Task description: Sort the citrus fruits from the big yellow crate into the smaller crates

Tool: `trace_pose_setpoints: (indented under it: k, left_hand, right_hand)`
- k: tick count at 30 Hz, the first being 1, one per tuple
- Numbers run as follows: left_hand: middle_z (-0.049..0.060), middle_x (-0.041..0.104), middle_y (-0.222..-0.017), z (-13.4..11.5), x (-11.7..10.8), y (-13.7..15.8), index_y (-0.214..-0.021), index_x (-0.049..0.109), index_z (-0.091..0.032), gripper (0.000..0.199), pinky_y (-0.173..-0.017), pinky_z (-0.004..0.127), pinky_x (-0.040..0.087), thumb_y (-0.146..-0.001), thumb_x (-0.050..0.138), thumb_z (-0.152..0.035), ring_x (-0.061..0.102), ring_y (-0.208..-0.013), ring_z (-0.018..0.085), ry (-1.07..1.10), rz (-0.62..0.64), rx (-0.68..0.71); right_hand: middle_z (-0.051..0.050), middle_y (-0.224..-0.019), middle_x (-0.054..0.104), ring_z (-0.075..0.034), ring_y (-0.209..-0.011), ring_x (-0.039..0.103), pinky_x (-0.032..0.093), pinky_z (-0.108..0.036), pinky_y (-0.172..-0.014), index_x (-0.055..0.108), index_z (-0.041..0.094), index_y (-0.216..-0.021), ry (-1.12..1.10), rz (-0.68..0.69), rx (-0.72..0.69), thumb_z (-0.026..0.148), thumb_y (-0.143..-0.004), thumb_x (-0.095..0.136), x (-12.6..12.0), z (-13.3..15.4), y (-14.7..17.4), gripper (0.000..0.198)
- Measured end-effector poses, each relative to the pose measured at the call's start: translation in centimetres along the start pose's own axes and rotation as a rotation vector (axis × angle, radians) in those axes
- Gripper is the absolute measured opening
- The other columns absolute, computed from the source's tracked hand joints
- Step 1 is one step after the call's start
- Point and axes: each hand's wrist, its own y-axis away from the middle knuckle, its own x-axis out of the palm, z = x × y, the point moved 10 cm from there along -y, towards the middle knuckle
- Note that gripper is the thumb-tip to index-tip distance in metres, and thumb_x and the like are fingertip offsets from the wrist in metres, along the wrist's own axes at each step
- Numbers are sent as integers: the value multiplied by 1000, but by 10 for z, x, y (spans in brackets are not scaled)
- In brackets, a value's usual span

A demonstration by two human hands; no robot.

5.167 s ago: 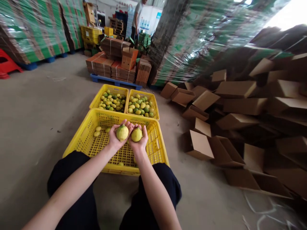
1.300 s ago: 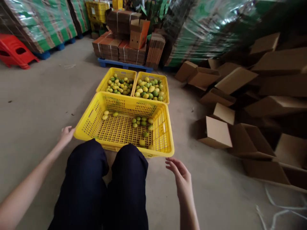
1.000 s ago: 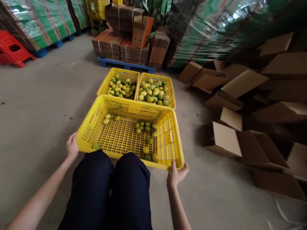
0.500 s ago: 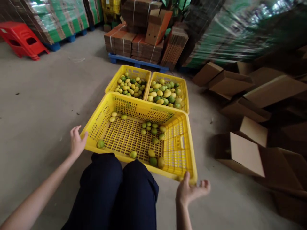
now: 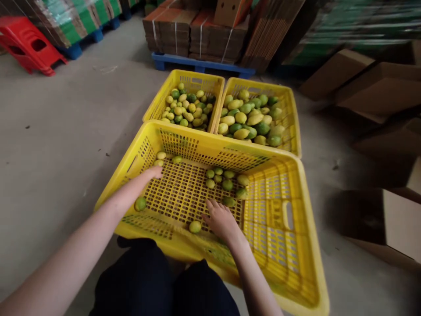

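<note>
A large yellow plastic crate (image 5: 269,153) lies before my knees, with a few loose yellow and green lemon-like fruits scattered on its perforated floor. My left hand (image 5: 155,171) is inside it at the left, right beside a yellow fruit (image 5: 158,163); its fingers are foreshortened and mostly hidden. Over the crate floor, my right hand (image 5: 219,216) reaches in with fingers apart and holds nothing. Nearest to it are a yellow-green fruit (image 5: 195,226) on its left and a green fruit (image 5: 229,201) just beyond its fingertips.
Two yellow crates of mixed green and yellow fruit, one at left (image 5: 148,105) and one at right (image 5: 291,118), adjoin the far side. Behind them, bundled cardboard (image 5: 171,39) sits on a blue pallet (image 5: 204,64). Open cartons (image 5: 368,90) lie right; a red stool (image 5: 29,44) stands far left.
Both hands have left the outer edges of the near crate and moved inside it, the left to the far-left fruits, the right toward the middle. The view has moved closer to the crates.
</note>
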Motion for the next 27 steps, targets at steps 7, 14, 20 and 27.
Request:
trace_pose_setpoints:
  k: [7,14,20,27]
  left_hand:
    - [29,46,-146,30,13,-67,-139,45,-3,59,-108,46,39,-84,58,-20,47,-134,39,-36,-33,-209]
    - [29,48,-142,21,20,-62,-141,40,-2,59,-108,49,35,-89,52,-26,45,-132,40,-31,-125,-221]
    - [34,51,-137,24,36,-66,-137,46,3,69,-105,53,36,-86,58,-41,48,-128,45,-60,-58,-254]
    - [20,73,-110,-10,32,-54,-119,67,-11,61,-115,59,18,-69,75,-46,63,-113,42,-233,221,-142]
  right_hand:
    - [-25,-136,60,-36,-122,61,45,-45,-99,46,7,-144,-50,251,109,28,-94,48,34,-17,4,54]
    - [-20,-141,58,-32,-126,59,43,-41,-101,43,14,-148,-60,148,63,31,-96,46,20,-5,0,54]
    - [-21,-139,59,-33,-125,59,43,-41,-100,43,13,-147,-80,211,96,31,-96,47,25,-7,4,55]
    - [-23,-137,60,-32,-126,59,44,-41,-100,44,10,-146,-118,173,102,30,-95,49,22,-13,2,55]
